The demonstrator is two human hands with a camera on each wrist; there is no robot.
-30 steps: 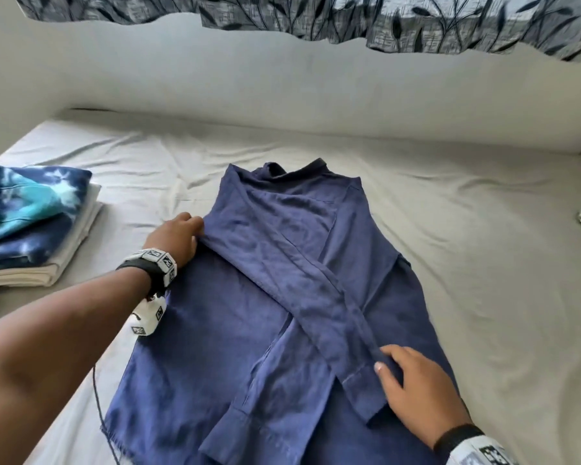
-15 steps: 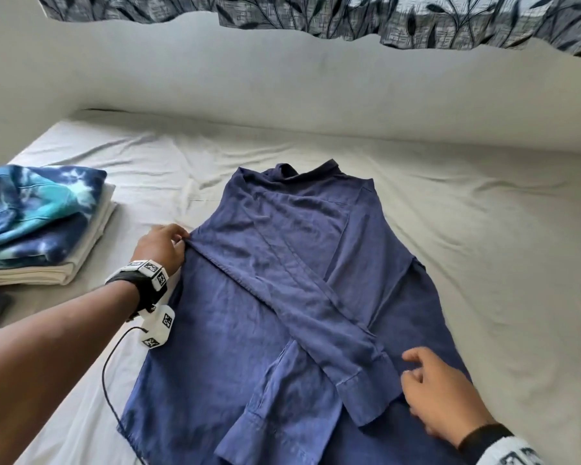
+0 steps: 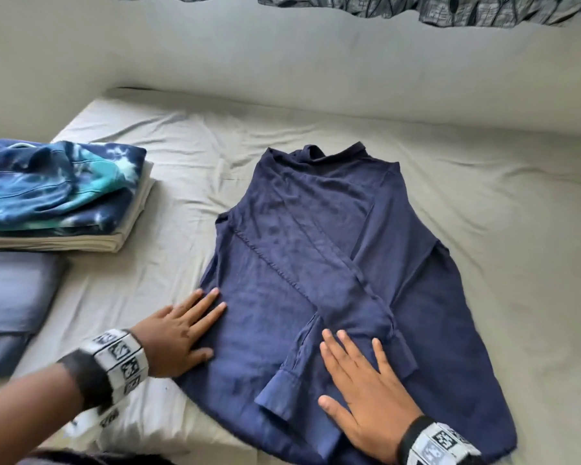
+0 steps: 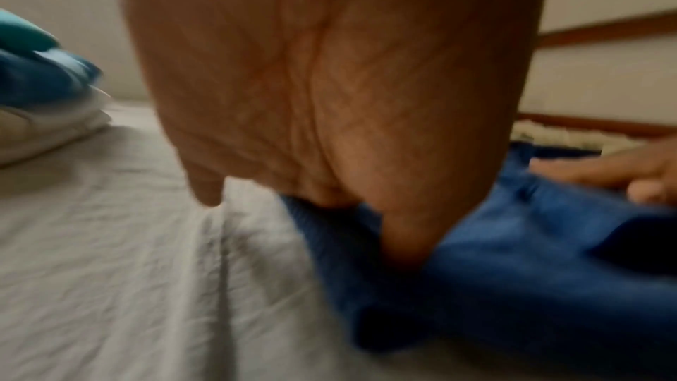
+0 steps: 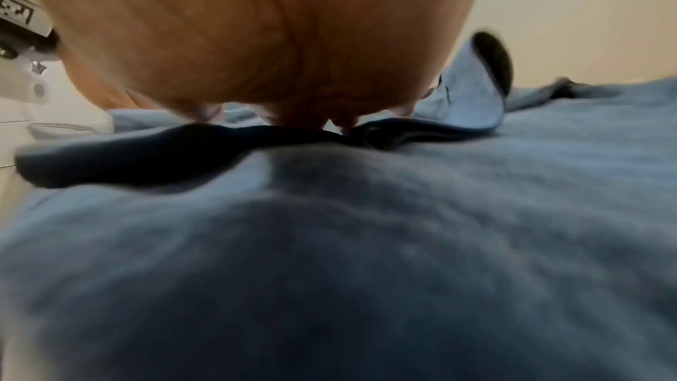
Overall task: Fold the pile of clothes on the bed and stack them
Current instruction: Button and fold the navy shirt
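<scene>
Bed (image 3: 483, 203): covered in a wrinkled pale grey sheet, filling most of the head view.
Wall (image 3: 282, 55): plain and pale, running behind the bed's far edge.
Curtain (image 3: 467, 8): dark leaf-patterned hem hanging along the top of the frame.
Folded stack (image 3: 57, 196): at the left of the bed, a blue and teal tie-dye garment lying on cream folded cloth, well apart from the shirt.
Grey-blue folded cloth (image 3: 10, 297): just in front of the stack, at the left edge.
Navy shirt (image 3: 316, 263): spread flat mid-bed, collar toward the wall, both sleeves folded in and crossing over the body.
Left hand (image 3: 178, 333): flat, fingers straight and spread, resting across the shirt's left edge, partly on the sheet; grasping nothing.
Right hand (image 3: 366, 394): flat, fingers extended, pressing on the crossed sleeves near the cuffs; grasping nothing.
Wrist bands (image 3: 118, 360): black strap with white coded markers on each wrist.
Wrist views: blurred, palms close against blue cloth.
</scene>
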